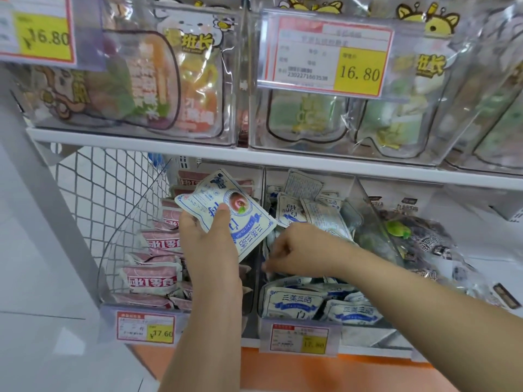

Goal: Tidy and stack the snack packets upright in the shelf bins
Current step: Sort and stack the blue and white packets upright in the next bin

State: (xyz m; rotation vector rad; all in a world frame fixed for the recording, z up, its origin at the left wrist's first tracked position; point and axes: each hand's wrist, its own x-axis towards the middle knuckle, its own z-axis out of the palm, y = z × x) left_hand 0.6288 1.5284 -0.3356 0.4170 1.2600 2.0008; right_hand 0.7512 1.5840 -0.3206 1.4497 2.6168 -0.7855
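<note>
Left hand pinching a blue and white packet, thumb on top, right hand just beside it, curled down into a bin, hold not clear

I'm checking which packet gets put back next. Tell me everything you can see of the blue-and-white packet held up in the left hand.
The blue-and-white snack packet is a flat, glossy, plastic-looking pouch. It is white with an ornate blue border, blue characters and a round picture of a reddish fruit with a green leaf. It is tilted, with its print turned nearly upside down. The left hand holds it, thumb on its front, in front of the lower clear bins.
</note>
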